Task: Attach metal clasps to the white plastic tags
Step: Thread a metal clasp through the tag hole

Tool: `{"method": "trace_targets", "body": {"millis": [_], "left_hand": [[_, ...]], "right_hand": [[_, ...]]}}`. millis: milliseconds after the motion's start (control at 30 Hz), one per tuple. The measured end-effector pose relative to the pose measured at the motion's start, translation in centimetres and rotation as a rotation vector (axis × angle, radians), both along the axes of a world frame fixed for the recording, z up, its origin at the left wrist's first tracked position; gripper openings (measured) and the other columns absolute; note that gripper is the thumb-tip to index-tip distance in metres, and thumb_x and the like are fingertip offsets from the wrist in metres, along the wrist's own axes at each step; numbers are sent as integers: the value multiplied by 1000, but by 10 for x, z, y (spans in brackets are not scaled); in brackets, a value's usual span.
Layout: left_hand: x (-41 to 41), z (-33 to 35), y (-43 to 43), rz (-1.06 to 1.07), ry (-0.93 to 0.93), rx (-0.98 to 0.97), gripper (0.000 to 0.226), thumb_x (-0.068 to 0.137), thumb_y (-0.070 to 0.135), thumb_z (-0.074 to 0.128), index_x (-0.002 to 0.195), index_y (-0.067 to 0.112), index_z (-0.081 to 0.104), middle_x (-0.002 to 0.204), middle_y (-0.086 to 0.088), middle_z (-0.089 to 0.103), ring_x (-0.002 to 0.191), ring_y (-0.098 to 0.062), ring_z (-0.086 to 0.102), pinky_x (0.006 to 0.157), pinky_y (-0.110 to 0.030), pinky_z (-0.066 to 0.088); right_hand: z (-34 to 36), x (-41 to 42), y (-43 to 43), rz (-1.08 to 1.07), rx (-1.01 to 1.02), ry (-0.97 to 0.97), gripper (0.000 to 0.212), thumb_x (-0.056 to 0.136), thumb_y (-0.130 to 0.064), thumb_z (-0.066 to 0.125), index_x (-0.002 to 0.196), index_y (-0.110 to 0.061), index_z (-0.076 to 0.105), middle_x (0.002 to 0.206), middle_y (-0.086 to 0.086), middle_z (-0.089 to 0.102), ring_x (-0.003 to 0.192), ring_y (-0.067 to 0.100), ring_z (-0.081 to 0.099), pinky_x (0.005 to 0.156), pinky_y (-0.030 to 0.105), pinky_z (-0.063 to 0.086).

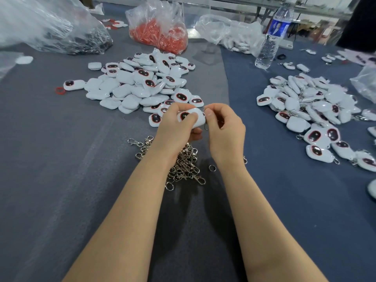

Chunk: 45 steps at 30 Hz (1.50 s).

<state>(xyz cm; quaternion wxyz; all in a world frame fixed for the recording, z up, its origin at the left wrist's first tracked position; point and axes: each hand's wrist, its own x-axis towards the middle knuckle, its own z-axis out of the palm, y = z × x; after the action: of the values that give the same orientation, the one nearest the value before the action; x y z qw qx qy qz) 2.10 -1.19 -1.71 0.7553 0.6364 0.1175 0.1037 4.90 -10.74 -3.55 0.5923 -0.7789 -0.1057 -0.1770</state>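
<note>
Three clear bags lie at the far side of the worktop (61, 169): the left bag (61, 31) holds dark metal parts, the middle bag (160, 35) red pieces, the right bag (230, 35) white pieces. The left hand (177, 127) has its fingers curled round a white tag (196, 119), thumb pressed on its face. The right hand (223, 127) pinches a metal clasp (206, 127) at the tag's right edge. The tag sits between both hands, above the heap of clasps (183, 163). Bare tags (140, 82) pile far left, clasped tags (305, 106) at right.
</note>
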Motion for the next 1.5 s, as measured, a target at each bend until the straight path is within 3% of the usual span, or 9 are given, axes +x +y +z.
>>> {"method": "trace_targets", "body": {"millis": [467,633,800,867,967,1067,1133,1300,1500], "left_hand": [[0,5,10,-227,123,-833,17,93,3,49,105,-5,58,86,-9,60,60,-7,56,50,-11,51],[0,4,5,21,49,-160,11,92,3,51,97,9,59,78,-2,59,46,-2,54,48,-16,50],[-2,0,7,98,-176,648,20,88,10,55,107,16,61,80,14,56,74,-10,57,72,-30,51],[-1,-2,7,88,-159,629,20,89,10,54,107,16,60,82,13,57,72,-11,59,71,-31,54],[3,-2,6,96,-24,132,15,92,6,51,103,13,59,79,3,57,47,0,55,51,-19,52],[3,1,9,49,92,-251,12,93,6,51,94,13,61,78,-2,56,44,-1,52,44,-14,46],[3,-2,11,-3,124,-221,15,93,8,50,94,16,63,80,-2,57,48,-3,51,44,-14,44],[5,-5,-1,-84,152,41,33,95,14,42,124,19,56,87,-1,55,50,-5,53,47,-18,47],[14,-5,-41,-62,75,-45,41,96,11,48,135,5,38,87,-3,62,59,-6,65,58,-18,56]], "right_hand": [[3,-4,3,-8,41,-20,16,94,-11,55,84,-22,61,73,-13,61,68,-2,55,64,9,42],[-1,1,-5,-9,-429,-173,17,96,-12,48,84,-8,59,76,2,58,75,25,51,69,39,42],[-1,3,-9,55,-573,-140,18,96,-12,48,82,-8,59,73,5,58,69,24,49,66,37,41],[-1,2,-8,72,-452,-35,16,96,-14,49,81,-13,55,71,-2,56,65,14,48,61,24,39],[0,3,-2,95,-165,150,15,94,-15,51,81,-20,52,72,-11,56,66,2,51,61,12,39],[3,5,-1,136,186,302,14,94,-7,52,86,-19,54,68,-7,60,68,10,59,66,23,49],[4,8,-5,200,280,386,8,96,-13,51,94,-15,59,73,-4,63,68,11,59,62,21,51],[4,13,-29,414,-40,538,12,93,-25,58,89,-16,65,74,3,66,65,14,57,62,26,48],[11,19,-55,159,128,557,17,91,-24,62,79,-13,64,53,-3,58,47,8,49,49,22,41]]}}
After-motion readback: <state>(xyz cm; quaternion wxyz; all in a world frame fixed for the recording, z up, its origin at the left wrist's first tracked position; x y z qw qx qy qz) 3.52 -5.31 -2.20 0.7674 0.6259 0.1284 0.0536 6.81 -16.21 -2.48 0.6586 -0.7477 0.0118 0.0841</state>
